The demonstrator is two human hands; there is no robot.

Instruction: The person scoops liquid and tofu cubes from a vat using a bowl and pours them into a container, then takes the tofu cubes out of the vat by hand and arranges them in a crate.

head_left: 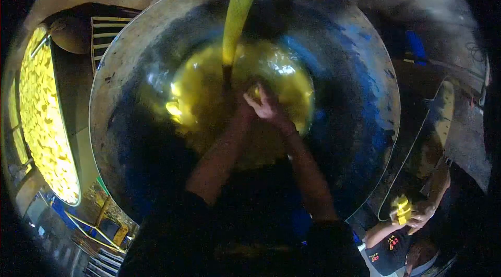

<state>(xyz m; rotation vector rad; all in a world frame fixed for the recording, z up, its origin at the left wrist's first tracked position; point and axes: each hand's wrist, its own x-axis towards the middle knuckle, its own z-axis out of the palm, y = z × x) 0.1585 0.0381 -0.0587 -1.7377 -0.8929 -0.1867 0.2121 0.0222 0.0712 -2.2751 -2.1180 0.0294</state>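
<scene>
My hands meet over the middle of a wide round vat (112, 68) that holds yellowish, shiny liquid (198, 63). My right hand (267, 109) is closed, and a small yellow piece (257, 90) shows between its fingers. My left hand (246, 112) lies in shadow against the right one, its fingers mostly hidden. Just beyond the hands, a long yellow, net-textured hose-like tube (241, 16) hangs down and ends in a dark tip near the liquid. Bright yellow lumps (174, 108) show to the left of my hands.
A large round tray (77, 196) heaped with yellow pieces stands left of the vat. A slatted rack (104, 37) is behind it. At the lower right, a co-worker's hands (420, 217) hold yellow chunks (402, 210). Near that person, a long pale board-like piece (443, 112) slants upward.
</scene>
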